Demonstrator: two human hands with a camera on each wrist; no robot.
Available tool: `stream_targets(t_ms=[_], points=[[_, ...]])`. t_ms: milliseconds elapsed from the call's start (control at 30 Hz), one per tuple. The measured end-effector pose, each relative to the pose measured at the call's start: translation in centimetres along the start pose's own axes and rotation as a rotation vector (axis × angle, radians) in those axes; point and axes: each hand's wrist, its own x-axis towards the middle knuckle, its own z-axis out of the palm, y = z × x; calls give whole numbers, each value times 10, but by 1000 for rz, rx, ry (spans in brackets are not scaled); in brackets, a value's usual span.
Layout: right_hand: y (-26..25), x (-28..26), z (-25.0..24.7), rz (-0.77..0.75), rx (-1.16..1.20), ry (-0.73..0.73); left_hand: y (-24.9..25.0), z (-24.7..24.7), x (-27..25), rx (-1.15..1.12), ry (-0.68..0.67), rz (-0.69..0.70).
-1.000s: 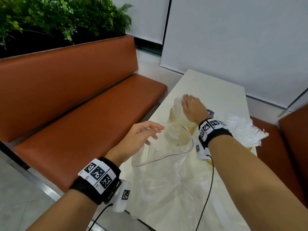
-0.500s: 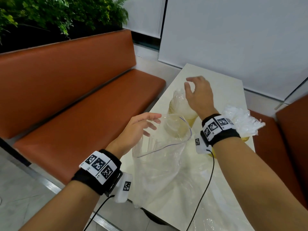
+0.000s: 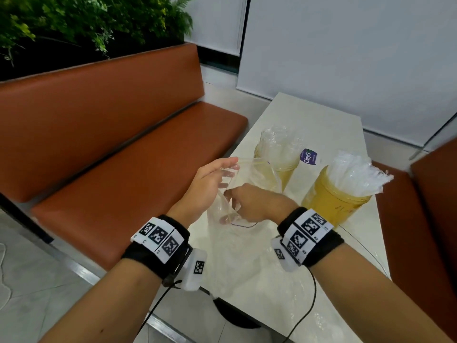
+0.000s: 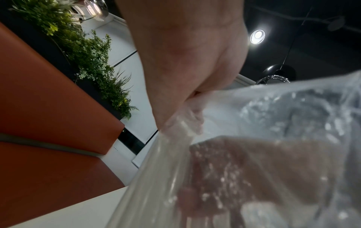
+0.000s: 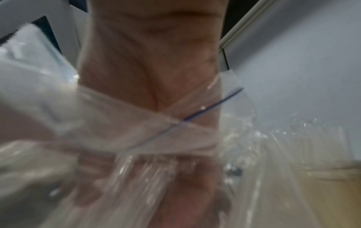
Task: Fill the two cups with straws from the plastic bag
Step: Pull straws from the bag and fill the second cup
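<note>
Two amber cups stand on the white table [image 3: 309, 115]. Both the far cup [image 3: 279, 167] and the near right cup [image 3: 333, 204] hold bunches of clear-wrapped straws [image 3: 356, 174]. A clear plastic bag [image 3: 237, 256] lies in front of them with its mouth lifted. My left hand [image 3: 222, 174] pinches the bag's rim and holds it up, and the same pinch [image 4: 193, 117] shows close up in the left wrist view. My right hand [image 3: 235, 204] reaches down into the bag's mouth. Its fingers [image 5: 175, 185] are blurred behind the plastic, so what they hold is hidden.
A purple ClayG label [image 3: 309, 157] lies between the cups. An orange bench [image 3: 123, 157] runs along the table's left side, with plants [image 3: 86, 21] behind it. Another orange seat [image 3: 432, 194] is at the right. The table's left edge is just under my left wrist.
My right hand left the far cup and came back toward me, into the bag's mouth. My left hand stayed at the bag's rim.
</note>
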Motion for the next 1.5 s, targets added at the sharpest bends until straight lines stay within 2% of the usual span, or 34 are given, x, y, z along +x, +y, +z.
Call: stream_targets(t_ms=[200, 333, 500, 600, 733, 867, 1000, 1067, 1167, 1267, 1367, 1433, 1500], points=[[17, 16, 45, -194, -57, 261, -6, -7, -4, -48, 29, 8], [11, 21, 56, -232, 131, 329, -13, -7, -8, -105, 58, -6], [-4, 21, 58, -112, 407, 325, -13, -5, -13, -267, 109, -46], [-7, 21, 58, -84, 524, 338, -10, -6, -15, -284, 98, -72], [-14, 5, 38, -61, 683, 327, -11, -13, -11, -151, 50, -8], [-8, -10, 5, -56, 687, 472, -13, -25, -9, -50, 0, 34], [-5, -24, -33, -72, 690, 586, -12, -32, -18, 44, -198, 59], [-9, -29, -50, -117, 695, 653, -11, -26, -21, 138, -230, 57], [-17, -30, -66, -190, 673, 778, -12, -9, -18, 242, -125, 83], [-24, -24, -66, -245, 752, 879, -15, 2, -10, 151, 39, 164], [-27, -18, -54, -156, 925, 856, -14, 7, -3, 105, 51, 155], [-26, -13, -41, -128, 878, 788, -12, 9, -2, 120, 38, 163], [-27, -5, -27, -92, 742, 780, -18, 9, 3, 157, 50, 147]])
